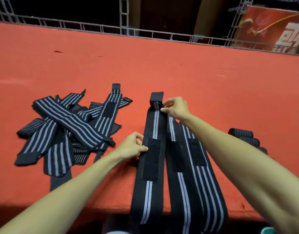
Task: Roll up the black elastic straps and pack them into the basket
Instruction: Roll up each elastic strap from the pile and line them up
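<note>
A long black elastic strap with grey stripes and a hook patch lies flat on the red table, running away from me. My right hand pinches its far end near the black tab. My left hand pinches the strap's left edge beside the hook patch. Two more flat straps lie side by side just to its right, hanging over the near table edge. A loose pile of straps sits to the left. Rolled straps rest at the right, partly hidden by my right forearm. No basket is in view.
The red cloth-covered table stretches far ahead. A grey metal truss rail runs along its far edge, with a red banner behind it at the upper right.
</note>
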Action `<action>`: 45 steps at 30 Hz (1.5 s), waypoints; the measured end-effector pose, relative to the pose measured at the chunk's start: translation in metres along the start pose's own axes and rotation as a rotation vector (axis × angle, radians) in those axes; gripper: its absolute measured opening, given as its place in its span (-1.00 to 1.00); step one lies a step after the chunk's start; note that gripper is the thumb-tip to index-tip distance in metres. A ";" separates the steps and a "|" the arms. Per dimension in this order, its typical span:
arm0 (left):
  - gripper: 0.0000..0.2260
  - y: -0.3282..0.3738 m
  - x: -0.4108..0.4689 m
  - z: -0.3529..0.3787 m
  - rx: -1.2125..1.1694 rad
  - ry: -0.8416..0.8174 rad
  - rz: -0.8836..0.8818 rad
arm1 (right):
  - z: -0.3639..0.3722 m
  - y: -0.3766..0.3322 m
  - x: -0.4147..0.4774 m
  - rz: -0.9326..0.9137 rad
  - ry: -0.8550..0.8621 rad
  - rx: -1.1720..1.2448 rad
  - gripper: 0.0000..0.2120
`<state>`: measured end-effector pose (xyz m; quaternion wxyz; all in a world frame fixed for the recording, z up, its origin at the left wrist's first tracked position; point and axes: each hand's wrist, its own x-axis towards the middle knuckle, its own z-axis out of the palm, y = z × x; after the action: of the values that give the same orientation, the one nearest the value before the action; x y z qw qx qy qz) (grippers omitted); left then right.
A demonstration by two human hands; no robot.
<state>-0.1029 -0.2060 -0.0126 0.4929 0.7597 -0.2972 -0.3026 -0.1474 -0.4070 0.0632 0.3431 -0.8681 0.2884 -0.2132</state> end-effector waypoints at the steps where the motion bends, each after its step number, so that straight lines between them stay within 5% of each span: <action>1: -0.67 -0.005 0.007 0.001 0.040 0.013 0.018 | 0.006 0.007 0.008 0.002 -0.001 -0.020 -0.77; 13: -0.72 -0.032 0.069 0.012 0.518 0.250 0.182 | 0.071 0.066 0.072 0.139 -0.099 -0.014 -0.90; 21: -0.74 -0.007 0.098 0.047 0.391 0.128 0.297 | 0.030 0.106 0.065 0.148 -0.022 -0.149 -0.81; 31: -0.89 -0.016 0.107 0.066 0.552 0.283 0.347 | 0.035 0.140 0.058 0.137 -0.062 -0.158 -0.75; 36: -0.54 -0.008 0.100 0.067 0.642 0.238 0.258 | 0.015 0.120 0.048 0.085 0.067 0.048 -0.87; 39: -0.61 0.007 0.093 0.070 0.637 0.097 0.139 | -0.012 0.097 0.036 0.070 0.054 0.398 -0.84; 42: -0.79 0.023 0.078 0.069 0.237 -0.098 0.088 | -0.038 0.071 0.021 0.108 0.091 0.674 -0.81; 45: -0.75 0.046 0.049 0.062 -0.026 -0.288 0.068 | -0.058 0.046 0.004 0.170 0.158 0.847 -0.84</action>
<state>-0.1250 -0.2935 0.0016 0.4648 0.6916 -0.3865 -0.3954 -0.1931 -0.4644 0.0700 0.6620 -0.6051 0.2713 -0.3491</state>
